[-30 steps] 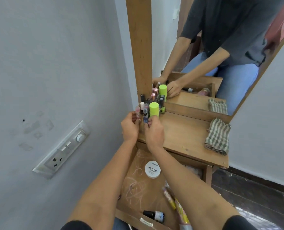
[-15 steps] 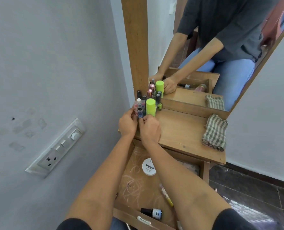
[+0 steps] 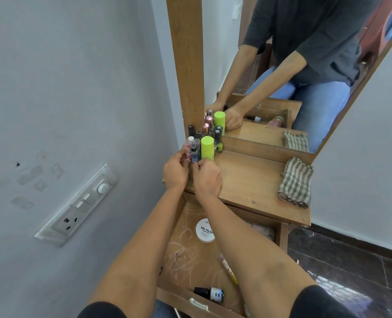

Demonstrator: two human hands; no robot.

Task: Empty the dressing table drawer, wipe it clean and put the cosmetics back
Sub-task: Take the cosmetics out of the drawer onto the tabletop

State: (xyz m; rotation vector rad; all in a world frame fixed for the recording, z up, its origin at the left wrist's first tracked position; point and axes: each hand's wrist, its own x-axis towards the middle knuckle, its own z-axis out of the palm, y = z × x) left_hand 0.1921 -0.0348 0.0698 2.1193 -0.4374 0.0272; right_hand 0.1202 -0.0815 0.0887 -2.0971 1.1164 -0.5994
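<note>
I see my left hand (image 3: 175, 173) and right hand (image 3: 207, 180), fingers pinching the small bottles (image 3: 193, 153) at the counter's (image 3: 247, 180) ten o'clock corner. The checked cloth (image 3: 295, 182) lies at three o'clock and the open drawer (image 3: 188, 251) at six.

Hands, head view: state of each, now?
Left hand: fingers curled by the pink bottle; grip cannot be told.
Right hand: pinches the small blue bottle.

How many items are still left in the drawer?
4: white jar mid-drawer, dark-capped bottle at the front, yellow tube beside the right forearm, pinkish item at the back right. The forearm may hide more.
</note>
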